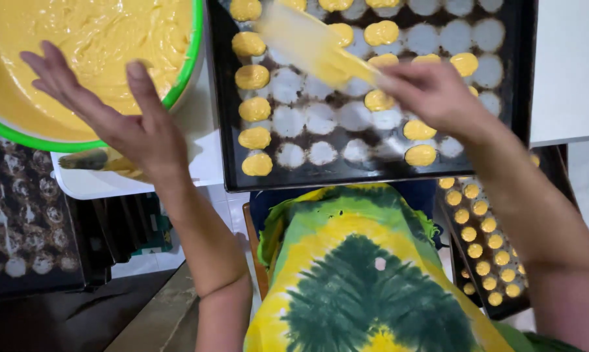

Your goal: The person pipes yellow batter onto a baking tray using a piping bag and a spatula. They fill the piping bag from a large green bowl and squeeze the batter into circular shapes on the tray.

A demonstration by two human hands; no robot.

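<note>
Closest is a tie-dyed apron [366, 287]; above it the right hand [431, 98] has its fingers clamped on a batter-smeared spatula [307, 42], light, slick, best held by the handle, over the black tray [224, 130] of soft blobs. Left hand [122, 114] hovers, fingers apart, at the heavy batter bowl [187, 72]; trays crowd every edge

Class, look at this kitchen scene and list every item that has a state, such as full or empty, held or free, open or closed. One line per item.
Green-rimmed mixing bowl: holding yellow batter.
Black metal baking tray: partly filled, yellow dollops on some floured spots, others bare.
Yellow spatula: held, coated in batter, blurred.
Right hand: closed round the spatula handle.
Left hand: open, fingers spread, holding nothing.
Second dark tray, lower right: filled with yellow dollops.
Dark tray, lower left: floured, without dollops.
</note>
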